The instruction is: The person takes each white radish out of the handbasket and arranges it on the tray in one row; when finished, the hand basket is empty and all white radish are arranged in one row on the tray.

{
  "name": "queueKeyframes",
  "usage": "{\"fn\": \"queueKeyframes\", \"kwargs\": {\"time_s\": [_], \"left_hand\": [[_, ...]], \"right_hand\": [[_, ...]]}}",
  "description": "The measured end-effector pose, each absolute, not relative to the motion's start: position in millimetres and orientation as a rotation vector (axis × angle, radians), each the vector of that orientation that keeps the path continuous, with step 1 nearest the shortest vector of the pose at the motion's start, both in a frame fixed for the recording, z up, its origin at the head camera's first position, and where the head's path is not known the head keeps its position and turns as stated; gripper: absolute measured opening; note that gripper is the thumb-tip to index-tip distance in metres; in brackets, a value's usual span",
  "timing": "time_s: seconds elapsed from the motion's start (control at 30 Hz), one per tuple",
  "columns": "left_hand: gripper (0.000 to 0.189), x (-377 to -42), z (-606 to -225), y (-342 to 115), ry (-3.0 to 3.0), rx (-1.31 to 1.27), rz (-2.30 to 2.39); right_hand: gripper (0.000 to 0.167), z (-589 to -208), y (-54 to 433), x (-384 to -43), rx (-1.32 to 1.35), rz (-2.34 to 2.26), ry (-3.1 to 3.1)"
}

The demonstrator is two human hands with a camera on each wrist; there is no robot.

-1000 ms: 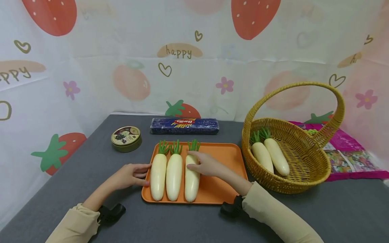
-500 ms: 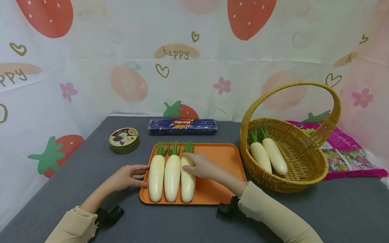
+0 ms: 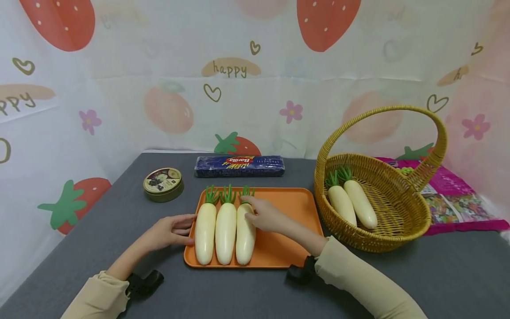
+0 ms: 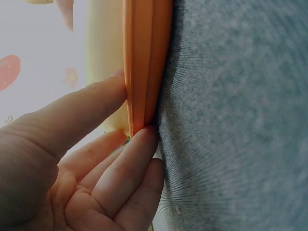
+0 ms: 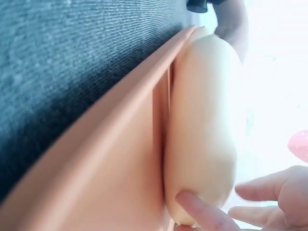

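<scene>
Three white radishes with green leaf tops lie side by side on an orange tray (image 3: 284,243). Over the top of the rightmost white radish (image 3: 245,241), my right hand (image 3: 268,215) holds the end by the leaves, finger and thumb at either side. In the right wrist view one digit overlaps that radish's lower end, and the other fingertips are right at its edge. My left hand (image 3: 169,232) pinches the tray's left rim. The left wrist view shows the thumb against the rim (image 4: 139,62) and the fingers at its outer side.
A wicker basket (image 3: 398,239) with a tall handle and two more radishes stands at the right. Behind it lies a pink printed bag (image 3: 454,208). A blue spaghetti pack (image 3: 239,167) and a round tin (image 3: 162,184) sit beyond the tray on the grey table.
The rightmost radish has moved left, close to the middle one, and tilts slightly. My right hand moved left with it, then up towards its leaves. The left hand stays at the tray rim.
</scene>
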State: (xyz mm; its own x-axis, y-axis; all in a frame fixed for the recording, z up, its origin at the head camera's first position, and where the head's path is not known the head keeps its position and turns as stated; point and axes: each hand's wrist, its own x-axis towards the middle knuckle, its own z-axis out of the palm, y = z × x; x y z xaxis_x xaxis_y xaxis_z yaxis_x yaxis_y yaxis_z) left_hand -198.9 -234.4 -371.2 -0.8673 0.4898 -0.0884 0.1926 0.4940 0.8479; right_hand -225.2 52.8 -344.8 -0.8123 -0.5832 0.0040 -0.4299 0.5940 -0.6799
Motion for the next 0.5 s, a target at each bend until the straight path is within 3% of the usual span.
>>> {"fn": "queueKeyframes", "kwargs": {"time_s": [0.5], "left_hand": [[0.082, -200, -373, -234, 2.358, 0.544, 1.385]], "right_hand": [[0.045, -333, 64, -222, -0.776, -1.183, 2.525]]}}
